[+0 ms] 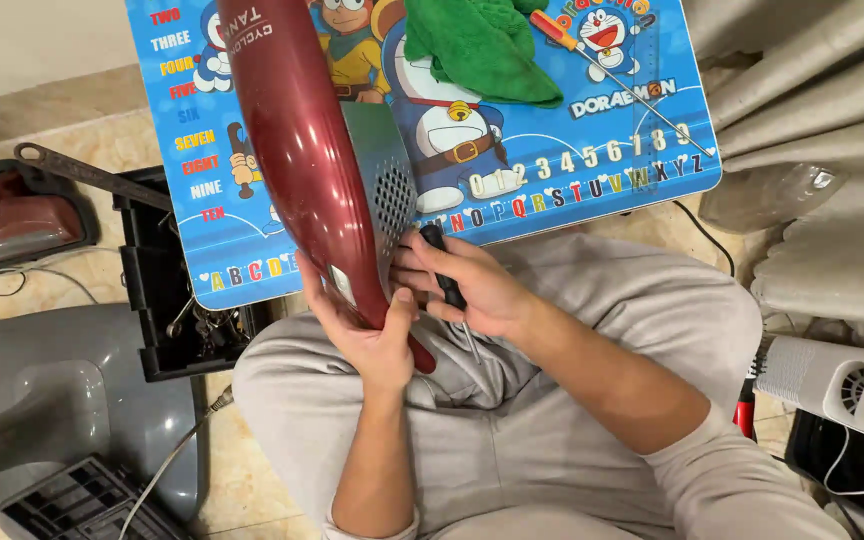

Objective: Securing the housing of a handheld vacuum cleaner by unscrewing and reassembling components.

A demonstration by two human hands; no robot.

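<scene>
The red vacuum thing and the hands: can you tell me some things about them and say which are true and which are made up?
1. The left hand grips the red handheld vacuum. True.
2. The right hand holds a hammer. False: it holds a black-handled screwdriver.
3. A green cloth lies on the blue cartoon table. True.
4. The orange-handled screwdriver lies on the floor. False: it lies on the table, beside the cloth.
</scene>
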